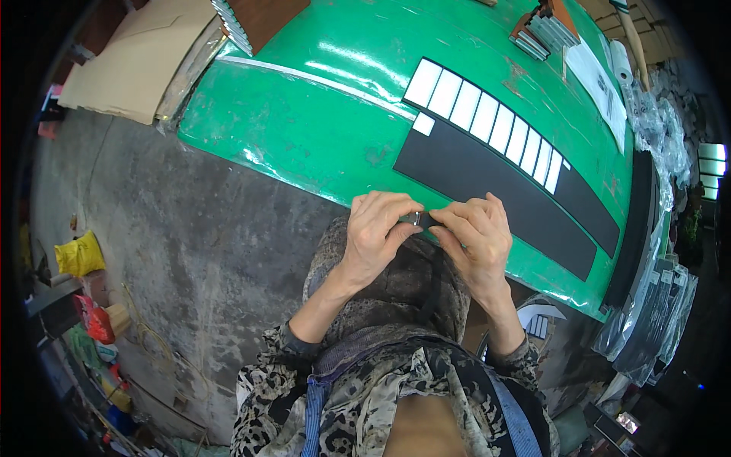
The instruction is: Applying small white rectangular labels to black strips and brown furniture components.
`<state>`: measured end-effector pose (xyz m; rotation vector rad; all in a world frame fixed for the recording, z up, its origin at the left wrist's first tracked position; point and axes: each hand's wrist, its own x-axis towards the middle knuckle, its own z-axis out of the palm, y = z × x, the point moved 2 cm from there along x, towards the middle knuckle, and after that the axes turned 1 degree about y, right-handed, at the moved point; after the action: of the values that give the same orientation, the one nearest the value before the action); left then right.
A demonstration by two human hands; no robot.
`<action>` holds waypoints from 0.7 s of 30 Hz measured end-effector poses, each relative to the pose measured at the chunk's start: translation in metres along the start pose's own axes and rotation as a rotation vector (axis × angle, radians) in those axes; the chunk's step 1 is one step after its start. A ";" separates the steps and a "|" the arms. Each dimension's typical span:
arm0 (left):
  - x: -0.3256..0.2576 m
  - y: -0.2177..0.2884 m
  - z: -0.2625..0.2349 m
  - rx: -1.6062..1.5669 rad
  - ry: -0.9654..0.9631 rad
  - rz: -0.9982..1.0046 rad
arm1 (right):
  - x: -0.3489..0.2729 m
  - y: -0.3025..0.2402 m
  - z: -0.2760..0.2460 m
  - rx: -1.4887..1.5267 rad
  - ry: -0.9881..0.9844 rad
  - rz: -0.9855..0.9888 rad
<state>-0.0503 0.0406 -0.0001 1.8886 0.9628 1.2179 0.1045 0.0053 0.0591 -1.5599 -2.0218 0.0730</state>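
My left hand [373, 231] and my right hand [480, 238] meet in front of me, just off the near edge of the green table [304, 145]. Pinched in the left fingers is a small shiny metal piece [416, 218], too small to name. Thumb and fingertips of my right hand close on a small dark strip [427, 220] right beside it; whether the two are joined I cannot tell. Beyond my hands lies a long black panel [487, 194] with one white rectangle at its far left corner. Behind it, another black panel [586, 206] carries a row of white rectangles.
Brown blocks with stacked strips [544, 34] stand at the far right, near a printed sheet [598, 87]. Flat cardboard [141, 57] lies at the far left. Plastic-wrapped dark panels [659, 320] lean at the right. A yellow bag [79, 254] rests on the floor.
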 end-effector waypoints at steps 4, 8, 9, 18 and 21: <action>-0.001 -0.001 0.000 -0.003 -0.005 -0.007 | 0.000 0.000 0.000 0.002 -0.002 0.003; 0.000 0.000 -0.001 0.002 0.004 0.005 | -0.001 0.000 0.001 0.007 -0.002 0.003; 0.000 0.000 -0.001 0.000 0.003 0.005 | -0.001 0.000 0.001 0.007 0.000 0.003; -0.001 -0.002 0.002 -0.009 0.006 0.008 | -0.001 0.000 0.002 0.012 0.018 0.000; 0.000 -0.001 0.002 0.000 0.004 0.012 | -0.003 0.001 0.003 0.027 0.028 0.008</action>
<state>-0.0485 0.0406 -0.0022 1.8952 0.9547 1.2288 0.1042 0.0040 0.0546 -1.5441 -1.9853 0.0805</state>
